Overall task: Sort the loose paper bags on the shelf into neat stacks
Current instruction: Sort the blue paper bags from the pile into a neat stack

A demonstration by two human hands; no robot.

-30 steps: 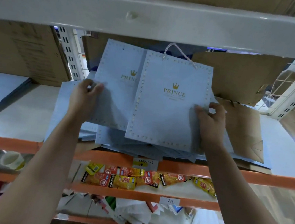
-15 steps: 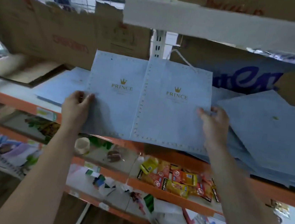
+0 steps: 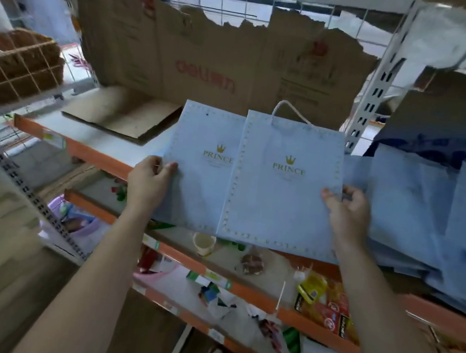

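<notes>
Holding two blue bags flat between both hands, out over the shelf (image 3: 104, 143) front. Pinching the left bag (image 3: 199, 181) at its left edge with the left hand (image 3: 148, 183), thumb lying on top, other fingers (image 3: 170, 166) tucking beneath. Gripping the right bag (image 3: 278, 202) at its right edge with the right hand (image 3: 349, 212), fingers curling round the rim. Lapping the right bag over the left one midway between the fingers, cord handle pointing away. Seeing a pile (image 3: 415, 210) of more blue bags lying on the shelf just right of the right fingers.
</notes>
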